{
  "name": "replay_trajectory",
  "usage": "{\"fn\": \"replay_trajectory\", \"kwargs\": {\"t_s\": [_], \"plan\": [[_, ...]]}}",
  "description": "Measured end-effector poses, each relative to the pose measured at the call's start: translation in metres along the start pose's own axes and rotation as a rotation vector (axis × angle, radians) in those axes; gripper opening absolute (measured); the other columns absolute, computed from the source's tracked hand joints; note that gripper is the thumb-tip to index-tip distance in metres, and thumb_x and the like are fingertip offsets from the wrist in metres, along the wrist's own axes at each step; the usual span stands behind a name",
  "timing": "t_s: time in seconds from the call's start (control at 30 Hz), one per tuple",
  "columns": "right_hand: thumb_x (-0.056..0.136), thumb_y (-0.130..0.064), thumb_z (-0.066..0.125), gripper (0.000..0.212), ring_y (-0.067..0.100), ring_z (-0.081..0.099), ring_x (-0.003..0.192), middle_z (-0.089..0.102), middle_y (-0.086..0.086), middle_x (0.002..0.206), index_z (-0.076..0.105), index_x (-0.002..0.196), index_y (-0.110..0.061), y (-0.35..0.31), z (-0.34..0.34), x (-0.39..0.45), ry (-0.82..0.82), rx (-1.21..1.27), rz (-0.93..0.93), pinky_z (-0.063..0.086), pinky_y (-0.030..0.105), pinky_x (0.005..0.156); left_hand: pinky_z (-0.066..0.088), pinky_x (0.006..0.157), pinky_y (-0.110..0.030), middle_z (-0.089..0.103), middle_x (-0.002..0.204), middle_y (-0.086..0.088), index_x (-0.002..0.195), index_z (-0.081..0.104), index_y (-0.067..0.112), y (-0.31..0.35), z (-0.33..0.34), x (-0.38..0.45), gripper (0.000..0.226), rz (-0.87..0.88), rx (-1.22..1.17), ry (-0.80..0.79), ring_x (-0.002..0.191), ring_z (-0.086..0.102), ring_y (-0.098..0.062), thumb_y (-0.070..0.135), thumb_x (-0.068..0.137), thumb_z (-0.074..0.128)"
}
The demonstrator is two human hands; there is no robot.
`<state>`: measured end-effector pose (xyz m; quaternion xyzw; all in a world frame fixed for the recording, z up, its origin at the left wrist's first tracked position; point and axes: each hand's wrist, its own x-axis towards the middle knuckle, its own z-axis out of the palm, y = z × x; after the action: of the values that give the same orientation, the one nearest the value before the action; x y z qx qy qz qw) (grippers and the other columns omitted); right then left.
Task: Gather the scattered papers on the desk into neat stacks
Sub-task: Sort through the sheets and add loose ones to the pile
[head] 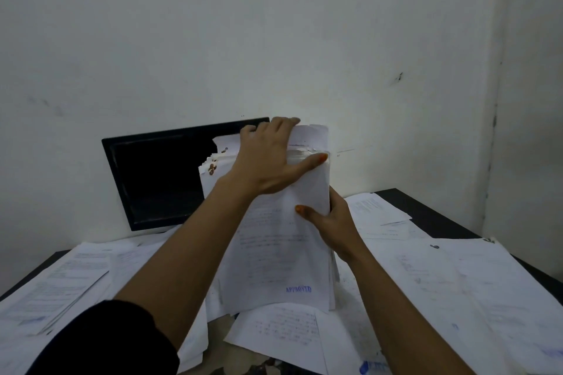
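The left hand (268, 158) clamps the top edge of a paper stack (274, 237); the right hand (332, 222) grips its right side. The stack stands upright at center, long axis 12 to 6 o'clock, bottom edge on the counter (432, 210) among loose sheets (457, 283).

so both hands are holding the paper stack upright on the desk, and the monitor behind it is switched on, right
Not quite. The left hand and right hand do hold the paper stack upright on the desk, but the head view shows the monitor behind it with a dark, blank screen, not on.
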<state>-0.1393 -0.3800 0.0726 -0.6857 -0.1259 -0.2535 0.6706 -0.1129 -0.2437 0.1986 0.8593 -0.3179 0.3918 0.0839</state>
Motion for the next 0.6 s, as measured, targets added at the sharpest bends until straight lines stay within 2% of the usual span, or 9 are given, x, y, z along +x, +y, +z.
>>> {"fn": "replay_trajectory", "kwargs": {"t_s": [0.07,0.13,0.2,0.3,0.37,0.47,0.53,0.6], "plan": [[0.082,-0.023,0.075,0.039,0.002,0.062,0.089,0.061,-0.019,0.1,0.049,0.104,-0.043,0.0,-0.001,0.0,-0.002,0.014,0.0,0.052,0.013,0.062,0.022,0.11,-0.047,0.048,0.143,0.001,0.142,0.043,0.021,-0.004,-0.003,0.002,0.093,0.003,0.006,0.014,0.131,0.043,-0.02,0.084,0.075,0.025],[0.079,-0.021,0.077,0.038,0.005,0.065,0.086,0.065,-0.016,0.097,0.054,0.101,-0.04,-0.002,-0.001,0.0,-0.009,0.042,0.003,0.053,0.014,0.062,0.019,0.11,-0.048,0.054,0.138,0.001,0.136,0.048,0.02,-0.007,-0.005,0.004,0.091,0.0,0.014,0.018,0.127,0.047,-0.019,0.083,0.075,0.024],[0.074,-0.028,0.082,0.04,0.009,0.066,0.088,0.067,-0.012,0.099,0.055,0.102,-0.039,-0.004,-0.001,0.0,-0.01,0.056,0.005,0.054,0.016,0.062,0.018,0.11,-0.048,0.058,0.13,0.002,0.129,0.054,0.02,-0.008,-0.007,0.006,0.085,0.0,0.019,0.059,0.121,0.051,-0.019,0.081,0.078,0.024],[0.065,-0.039,0.079,0.047,0.01,0.067,0.092,0.067,-0.011,0.103,0.056,0.105,-0.04,-0.007,0.0,0.004,-0.008,0.075,-0.003,0.056,0.021,0.067,0.018,0.11,-0.048,0.058,0.129,0.003,0.125,0.057,0.022,-0.01,-0.009,0.009,0.079,0.022,0.005,0.076,0.12,0.05,-0.018,0.078,0.082,0.023],[0.064,-0.039,0.079,0.048,0.009,0.067,0.093,0.066,-0.012,0.104,0.055,0.106,-0.04,-0.009,0.0,0.005,-0.015,0.084,-0.009,0.057,0.023,0.069,0.024,0.108,-0.046,0.058,0.13,0.003,0.129,0.054,0.023,-0.009,-0.011,0.009,0.08,0.043,-0.025,-0.027,0.119,0.051,-0.019,0.079,0.082,0.02],[0.065,-0.036,0.077,0.048,0.001,0.066,0.09,0.065,-0.014,0.104,0.053,0.106,-0.04,-0.012,0.0,0.005,-0.034,0.088,-0.023,0.055,0.018,0.066,0.04,0.101,-0.043,0.064,0.125,0.0,0.131,0.054,0.025,-0.006,-0.008,0.005,0.087,0.033,-0.087,-0.287,0.109,0.059,-0.019,0.084,0.077,0.019],[0.066,-0.035,0.076,0.047,-0.003,0.066,0.087,0.064,-0.016,0.103,0.053,0.106,-0.04,-0.013,0.001,0.004,-0.042,0.091,-0.028,0.053,0.014,0.064,0.046,0.098,-0.041,0.064,0.126,0.002,0.131,0.055,0.025,-0.006,-0.005,0.002,0.086,0.035,-0.132,-0.266,0.107,0.06,-0.017,0.084,0.076,0.024],[0.066,-0.037,0.076,0.048,0.0,0.066,0.089,0.064,-0.016,0.103,0.052,0.107,-0.04,-0.012,0.001,0.005,-0.041,0.087,-0.016,0.054,0.015,0.065,0.045,0.099,-0.039,0.061,0.131,0.003,0.134,0.052,0.026,-0.007,-0.005,0.001,0.086,0.036,-0.151,-0.216,0.112,0.059,-0.015,0.084,0.076,0.025]]}}
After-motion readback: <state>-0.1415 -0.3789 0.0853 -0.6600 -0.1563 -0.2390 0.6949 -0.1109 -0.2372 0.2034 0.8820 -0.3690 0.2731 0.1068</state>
